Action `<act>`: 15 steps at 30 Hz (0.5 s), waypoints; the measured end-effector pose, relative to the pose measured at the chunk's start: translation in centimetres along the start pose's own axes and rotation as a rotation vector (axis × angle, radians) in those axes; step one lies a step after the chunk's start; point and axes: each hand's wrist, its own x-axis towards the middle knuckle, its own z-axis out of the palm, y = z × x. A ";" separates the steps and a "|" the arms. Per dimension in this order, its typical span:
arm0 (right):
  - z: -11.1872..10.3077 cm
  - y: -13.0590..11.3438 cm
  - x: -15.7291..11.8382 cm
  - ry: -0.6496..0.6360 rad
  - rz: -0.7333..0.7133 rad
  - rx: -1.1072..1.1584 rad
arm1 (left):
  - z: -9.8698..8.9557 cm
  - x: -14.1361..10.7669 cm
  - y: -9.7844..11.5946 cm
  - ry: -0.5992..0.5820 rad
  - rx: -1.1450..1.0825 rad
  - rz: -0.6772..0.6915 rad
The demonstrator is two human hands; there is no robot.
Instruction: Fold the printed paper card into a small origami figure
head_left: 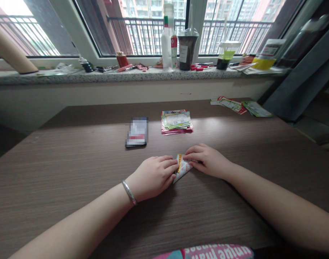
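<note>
A small piece of printed paper [182, 166], white with yellow and red print, is folded to a roughly triangular shape on the wooden table. My left hand [156, 176], with a silver bangle on the wrist, has its fingers curved together on the paper's left edge. From the right, my right hand [207, 160] holds the paper's upper right part, thumb below and fingers over it. Both hands are closed on the paper, and their fingertips hide parts of it. Beyond them lies a stack of colourful printed packets or sheets [177, 121].
A phone [137, 132] with a blurred screen lies left of the stack. More printed sheets [234, 105] are at the far right. On the windowsill [142, 75] stand a clear bottle [166, 48], a dark drink cup [187, 50], a green drink cup [225, 55] and small clutter.
</note>
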 end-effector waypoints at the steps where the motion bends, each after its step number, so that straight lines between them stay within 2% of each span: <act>1: 0.0 0.0 0.0 -0.002 0.001 -0.002 | 0.0 0.0 0.0 0.003 0.003 0.003; 10: 0.4 0.1 0.1 0.000 0.004 -0.065 | 0.4 0.1 0.1 0.013 0.011 -0.019; 15: 0.5 0.1 0.2 0.002 -0.026 -0.108 | 0.2 0.0 0.2 -0.023 0.013 -0.050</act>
